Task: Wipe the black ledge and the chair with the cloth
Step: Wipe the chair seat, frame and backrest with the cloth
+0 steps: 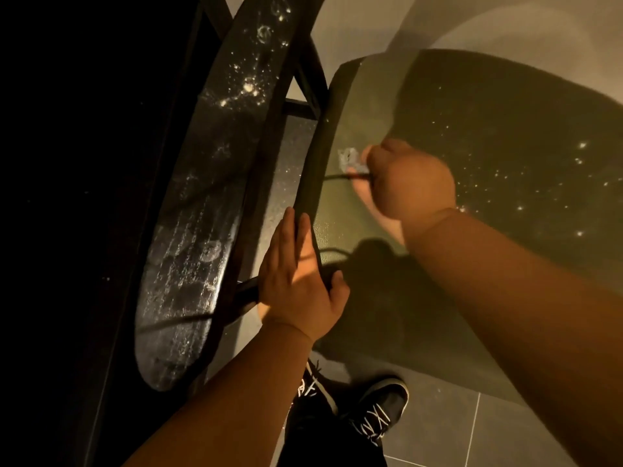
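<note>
Cloth point(350, 160) shows as a small pale wad poking from the clenched right hand point(409, 183), pressed onto the chair seat point(505, 129) near its left edge. The left hand point(296, 281) rests along that edge with straight fingers, thumb on top. Soft and light, the cloth is best held bunched. The seat looks stiff and firm enough to brace against. A dusty curved rail point(202, 203) lies to the left.

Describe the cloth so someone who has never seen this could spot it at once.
Start at the dark chair seat filling the right side, then the right hand resting on it. The cloth is the small pale crumpled patch sticking out beyond that hand, lighter than everything around it.
</note>
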`<state>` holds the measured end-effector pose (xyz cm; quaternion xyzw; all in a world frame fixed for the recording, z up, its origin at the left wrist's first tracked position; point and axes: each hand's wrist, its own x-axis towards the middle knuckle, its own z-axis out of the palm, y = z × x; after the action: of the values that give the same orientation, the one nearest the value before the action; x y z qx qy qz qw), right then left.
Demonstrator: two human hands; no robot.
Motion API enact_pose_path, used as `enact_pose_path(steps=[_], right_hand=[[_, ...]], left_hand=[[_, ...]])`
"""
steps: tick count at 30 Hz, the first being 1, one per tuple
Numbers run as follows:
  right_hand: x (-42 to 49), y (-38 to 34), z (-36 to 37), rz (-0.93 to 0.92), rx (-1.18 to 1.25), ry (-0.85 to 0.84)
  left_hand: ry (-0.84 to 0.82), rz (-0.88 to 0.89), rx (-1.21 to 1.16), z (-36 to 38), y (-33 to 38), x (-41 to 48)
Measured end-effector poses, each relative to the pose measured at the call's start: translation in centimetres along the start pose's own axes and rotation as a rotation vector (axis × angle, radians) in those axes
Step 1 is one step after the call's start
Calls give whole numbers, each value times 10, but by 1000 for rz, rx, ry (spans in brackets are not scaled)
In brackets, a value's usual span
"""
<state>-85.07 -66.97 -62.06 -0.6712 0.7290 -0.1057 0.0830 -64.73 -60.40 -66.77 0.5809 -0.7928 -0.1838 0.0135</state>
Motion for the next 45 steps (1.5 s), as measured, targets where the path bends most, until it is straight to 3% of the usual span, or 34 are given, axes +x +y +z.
enact_pose_path(steps=[3, 6, 9, 13, 15, 18, 20, 21, 22, 23, 24, 25, 26, 27, 29, 32, 35, 38, 40, 42, 43, 45], right_hand=[[-51, -24, -5, -78, 146, -74], [-64, -21, -2, -200, 140, -200], [-29, 10, 4, -227, -16, -114], [25, 43, -15, 53, -190, -40], [24, 44, -21, 59, -161, 65], [-22, 12, -12, -54, 11, -30], [-53, -2, -4, -249, 25, -158], [-53, 0, -5, -284, 24, -138], [-47, 8, -8, -218, 93, -44], [-37, 12, -2, -122, 260, -108], [-16, 21, 1, -80, 262, -128], [1, 27, 0, -152, 184, -187], [16, 34, -3, -241, 18, -283], [29, 40, 0, -199, -55, -294], [41, 42, -4, -169, -151, -137], [11, 21, -8, -227, 47, -26], [-12, 29, 21, -467, 116, -159], [37, 40, 22, -495, -9, -246], [81, 48, 5, -461, -172, -140], [118, 58, -8, -283, -235, 29], [124, 57, -9, -221, -213, 58], [113, 50, 3, -288, -194, -33]], left_hand=[[-13, 13, 23, -2, -2, 0], [-24, 2, 19, -3, -2, 0], [-20, 9, -12, -4, 0, 0], [-28, -16, -11, -5, 0, -1], [-15, -24, -32, -6, 1, -1], [6, -32, -56, -8, 3, -2], [2, -36, -76, -9, 5, 0], [2, -40, -88, -10, 6, 1], [9, -49, -100, -11, 6, 2], [22, -66, -118, -11, 6, 3], [41, -104, -147, -11, 10, 4], [68, -165, -187, -13, 15, 7], [107, -241, -235, -13, 23, 12], [154, -317, -277, -14, 29, 19], [203, -422, -325, -15, 40, 37], [155, -502, -297, -15, 45, 59], [132, -510, -185, -15, 49, 60], [137, -526, -269, -20, 51, 66], [127, -536, -295, -19, 51, 80], [117, -537, -242, -18, 54, 90], [130, -534, -207, -17, 57, 92], [185, -509, -176, -11, 60, 91]])
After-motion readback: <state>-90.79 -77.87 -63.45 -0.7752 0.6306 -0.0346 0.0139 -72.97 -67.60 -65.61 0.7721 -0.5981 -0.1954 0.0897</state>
